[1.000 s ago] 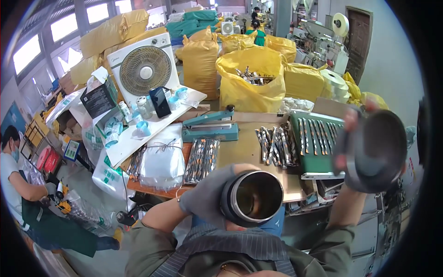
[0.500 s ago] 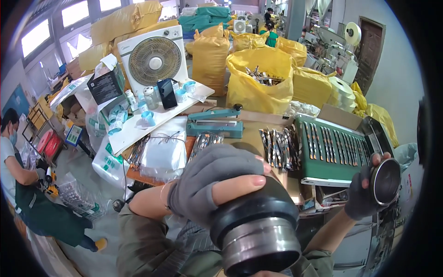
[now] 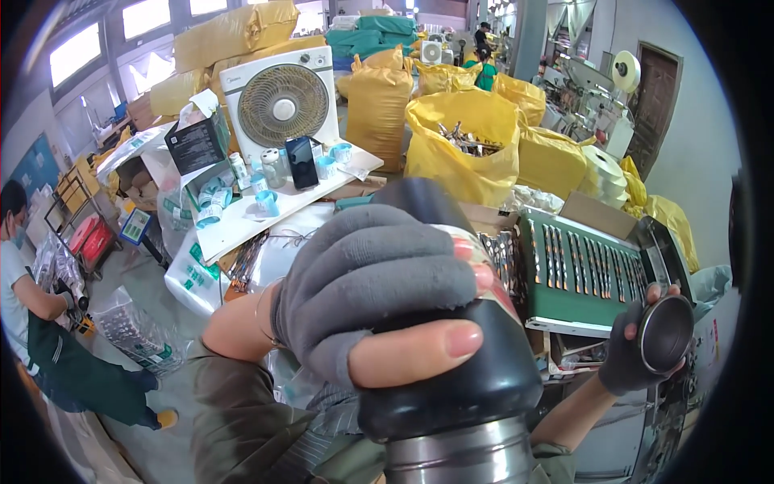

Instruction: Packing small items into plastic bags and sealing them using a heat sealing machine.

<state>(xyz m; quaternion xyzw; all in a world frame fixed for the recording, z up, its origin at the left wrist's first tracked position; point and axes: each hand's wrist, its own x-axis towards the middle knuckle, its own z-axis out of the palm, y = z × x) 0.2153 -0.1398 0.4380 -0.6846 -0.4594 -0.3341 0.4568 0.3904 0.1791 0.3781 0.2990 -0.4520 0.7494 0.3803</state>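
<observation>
A black vacuum flask (image 3: 451, 371) with a bare steel neck fills the lower middle, very close, its neck toward me and its base raised and pointing away. Wrapped around its body is my left hand (image 3: 387, 282), in a grey glove that leaves the fingertips bare. Whether the flask's mouth touches anything is out of sight below the picture. At the right, my right hand (image 3: 625, 355), gloved alike, grips a round flask lid (image 3: 667, 335) by its edge, the dark hollow inside facing me.
Behind the lid lies a green tray (image 3: 564, 302) with rows of drill bits (image 3: 597, 258). A white board (image 3: 242, 230) carries a box fan (image 3: 282, 101), a phone (image 3: 301, 163) and blue-white rolls. Yellow sacks (image 3: 463, 173) stand beyond. A co-worker (image 3: 60, 355) stands at the far left.
The flask and my left hand have come up, the flask's base rising to cover the blue-green sealer behind. My right hand with the lid has shifted slightly left and down. The whole view has tilted a little.
</observation>
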